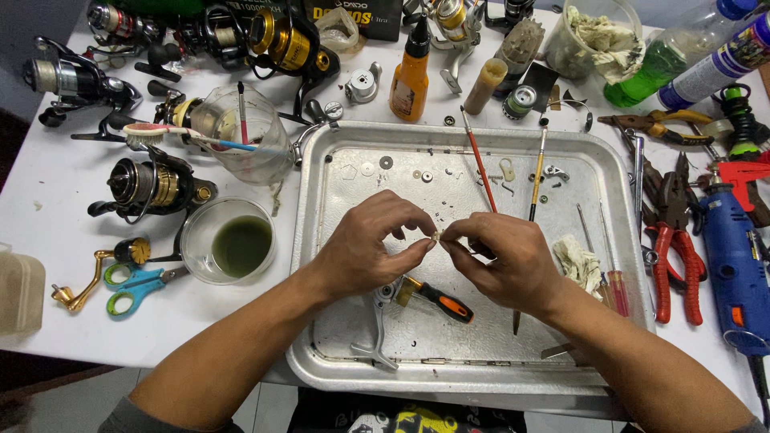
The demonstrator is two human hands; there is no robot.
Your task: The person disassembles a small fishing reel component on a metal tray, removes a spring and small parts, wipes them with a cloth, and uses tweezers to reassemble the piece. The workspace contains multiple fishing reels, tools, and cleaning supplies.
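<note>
Over the dented silver metal tray (pixel 609 240), the left hand (pixel 365 252) and the right hand (pixel 501 256) are both pinching a tiny pale metal part (pixel 438 236) between fingertips. It is probably light, stiff and slippery, best gripped by its edges.

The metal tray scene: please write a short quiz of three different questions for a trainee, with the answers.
1. True or false: both hands hold one tiny pale part between their fingers above the metal tray.
2. What lies on the tray just under the left hand? A) scissors B) orange-and-black screwdriver C) pliers
3. What colour is the liquid in the round cup left of the tray?

Key: 1 true; 2 B; 3 green.
</note>
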